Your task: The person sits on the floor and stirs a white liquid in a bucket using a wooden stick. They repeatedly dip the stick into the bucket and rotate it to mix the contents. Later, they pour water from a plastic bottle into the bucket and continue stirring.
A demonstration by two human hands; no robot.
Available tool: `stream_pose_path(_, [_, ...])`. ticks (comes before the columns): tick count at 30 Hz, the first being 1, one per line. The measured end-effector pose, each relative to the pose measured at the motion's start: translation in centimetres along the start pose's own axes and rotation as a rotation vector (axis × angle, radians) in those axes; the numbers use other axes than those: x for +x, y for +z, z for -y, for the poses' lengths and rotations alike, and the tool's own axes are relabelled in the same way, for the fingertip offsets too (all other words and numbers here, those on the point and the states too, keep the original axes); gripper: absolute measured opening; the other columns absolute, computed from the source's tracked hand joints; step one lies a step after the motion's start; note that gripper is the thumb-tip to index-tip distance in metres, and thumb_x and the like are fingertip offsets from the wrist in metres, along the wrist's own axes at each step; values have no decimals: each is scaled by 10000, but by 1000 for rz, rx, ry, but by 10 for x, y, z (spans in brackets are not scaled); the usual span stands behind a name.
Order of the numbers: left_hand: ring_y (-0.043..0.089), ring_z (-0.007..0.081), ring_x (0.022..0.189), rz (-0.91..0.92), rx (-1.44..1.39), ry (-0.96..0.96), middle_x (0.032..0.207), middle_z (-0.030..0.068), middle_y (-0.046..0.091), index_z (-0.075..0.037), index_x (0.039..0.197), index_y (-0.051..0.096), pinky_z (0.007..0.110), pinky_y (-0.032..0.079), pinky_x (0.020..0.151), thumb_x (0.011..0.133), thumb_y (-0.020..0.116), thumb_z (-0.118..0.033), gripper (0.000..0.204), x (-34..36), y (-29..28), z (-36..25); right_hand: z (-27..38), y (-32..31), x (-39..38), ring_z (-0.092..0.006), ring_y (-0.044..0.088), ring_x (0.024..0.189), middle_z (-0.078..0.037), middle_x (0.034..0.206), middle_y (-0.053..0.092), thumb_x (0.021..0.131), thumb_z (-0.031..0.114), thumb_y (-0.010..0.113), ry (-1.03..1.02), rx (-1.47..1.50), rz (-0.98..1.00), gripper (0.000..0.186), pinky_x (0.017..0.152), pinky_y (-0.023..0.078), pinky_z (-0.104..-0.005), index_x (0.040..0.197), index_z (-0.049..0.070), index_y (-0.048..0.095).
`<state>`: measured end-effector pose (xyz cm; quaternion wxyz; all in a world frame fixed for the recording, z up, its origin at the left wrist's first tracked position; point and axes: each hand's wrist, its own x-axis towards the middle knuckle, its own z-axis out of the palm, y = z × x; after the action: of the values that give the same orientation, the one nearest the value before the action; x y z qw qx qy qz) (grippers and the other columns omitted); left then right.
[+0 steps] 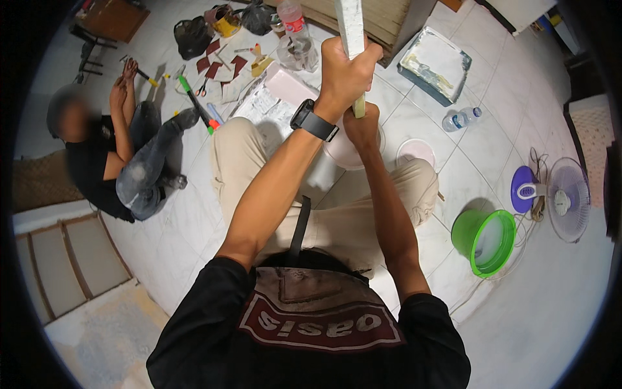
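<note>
the left hand wraps the stick above the right hand; the fingers of both are curled closed around it, though some fingertips are hidden. the stick runs up past the top of the view, and two grips, one above the other, likely guard against twisting or tipping. the tub sits partly hidden behind the right hand, and the tray lies beyond the left knee, perhaps for easy reach. the bucket stands well apart, probably to avoid knocks
</note>
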<state>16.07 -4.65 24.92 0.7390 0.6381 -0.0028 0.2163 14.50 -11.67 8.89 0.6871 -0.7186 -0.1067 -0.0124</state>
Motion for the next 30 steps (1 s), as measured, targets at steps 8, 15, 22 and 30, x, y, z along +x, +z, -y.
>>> stream_pose_path(8, [438, 55, 509, -46, 270, 296, 519, -15, 502, -8, 577, 506, 293, 349, 454, 780, 672, -61, 268, -9, 12, 4, -10, 16, 11, -136, 645, 594, -117, 624, 672, 847, 97, 724, -301, 277, -3, 179, 514, 461, -359, 759, -41, 652])
stream_pose_path(15, [483, 107, 442, 219, 58, 42, 535, 37, 519, -64, 595, 443, 279, 384, 427, 817, 645, -26, 303, -13, 21, -15, -15, -22, 22, -218, 606, 538, -157, 615, 647, 862, 133, 718, -269, 124, -41, 218, 541, 465, -399, 723, -22, 652])
stream_pose_path(22, [462, 108, 381, 213, -7, -89, 478, 34, 491, -61, 571, 451, 287, 355, 380, 840, 624, -25, 322, -9, -2, -17, -5, 7, -17, -229, 550, 527, -185, 600, 609, 904, 185, 703, -64, 16, -115, 287, 574, 456, -406, 736, -41, 648])
stream_pose_path(30, [512, 83, 547, 195, -35, 175, 562, 34, 576, 23, 680, 630, 321, 445, 497, 803, 688, -91, 177, 2, 20, -7, -96, 25, 28, -177, 617, 790, -90, 924, 673, 913, 153, 710, -327, 122, -271, 188, 710, 507, -360, 985, -4, 637])
